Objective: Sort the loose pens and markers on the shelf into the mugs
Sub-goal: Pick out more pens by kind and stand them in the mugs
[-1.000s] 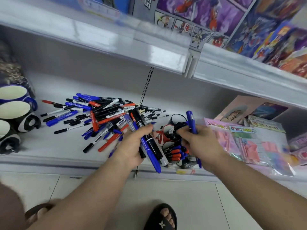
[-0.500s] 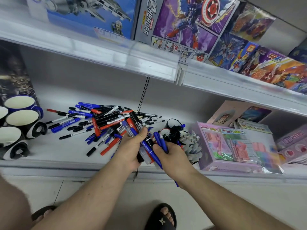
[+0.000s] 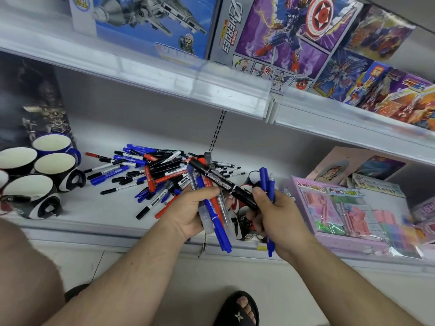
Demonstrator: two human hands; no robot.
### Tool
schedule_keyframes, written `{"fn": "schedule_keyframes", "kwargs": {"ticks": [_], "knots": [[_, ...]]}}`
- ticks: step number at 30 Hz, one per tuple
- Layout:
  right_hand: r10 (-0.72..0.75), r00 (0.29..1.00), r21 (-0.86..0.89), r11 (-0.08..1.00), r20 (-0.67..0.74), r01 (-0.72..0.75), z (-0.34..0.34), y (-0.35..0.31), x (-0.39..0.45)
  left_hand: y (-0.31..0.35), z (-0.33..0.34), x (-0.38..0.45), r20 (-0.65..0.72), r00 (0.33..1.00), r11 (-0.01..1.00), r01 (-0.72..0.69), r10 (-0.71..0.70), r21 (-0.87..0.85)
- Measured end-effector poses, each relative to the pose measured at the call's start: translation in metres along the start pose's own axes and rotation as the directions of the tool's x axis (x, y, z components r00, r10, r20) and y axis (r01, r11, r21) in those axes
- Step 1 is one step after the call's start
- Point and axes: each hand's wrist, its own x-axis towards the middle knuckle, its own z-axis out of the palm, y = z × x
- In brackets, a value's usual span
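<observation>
Both hands are closed on pens: a mixed bundle [image 3: 213, 205] is gripped in the left hand [image 3: 188, 214], blue pens [image 3: 268, 184] in the right hand [image 3: 274, 214], seemingly separated by colour. Loose pens [image 3: 150, 171] are heaped mid-shelf; empty mugs [image 3: 50, 167] stand far left. A mug [image 3: 243, 223] behind the hands is largely hidden.

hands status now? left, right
Left hand: gripping a mixed bundle of pens.
Right hand: gripping blue pens, pinching the black marker.
</observation>
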Motion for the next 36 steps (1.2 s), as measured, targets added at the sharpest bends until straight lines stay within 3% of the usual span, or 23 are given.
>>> {"fn": "schedule_keyframes", "kwargs": {"ticks": [5, 16, 22, 29, 33, 36], "knots": [[0.079, 0.997, 0.256, 0.963, 0.021, -0.082, -0.012, -0.006, 0.000, 0.000, -0.007, 0.005, 0.081, 0.995, 0.995, -0.045, 0.052, -0.090], [0.136, 0.964, 0.386, 0.896, 0.229, -0.219, -0.009, -0.001, -0.009, 0.003, 0.003, 0.007, 0.021, 0.999, 0.999, -0.048, 0.048, 0.001], [0.108, 0.986, 0.138, 0.983, 0.129, -0.125, 0.011, 0.013, -0.010, 0.000, 0.011, 0.008, -0.048, 0.997, 0.998, -0.057, 0.058, 0.041], [0.123, 0.987, 0.178, 0.974, 0.101, -0.139, 0.002, 0.013, -0.007, 0.001, 0.003, 0.012, -0.100, 0.992, 0.997, -0.075, 0.071, -0.032], [0.121, 0.988, 0.283, 0.955, -0.094, -0.090, -0.017, 0.015, 0.010, 0.003, -0.003, 0.021, -0.222, 0.975, 0.992, -0.027, -0.001, -0.123], [0.133, 0.949, 0.301, 0.953, -0.286, -0.043, -0.047, 0.012, 0.039, 0.003, -0.009, 0.033, -0.281, 0.960, 0.975, -0.054, -0.008, -0.214]]}}
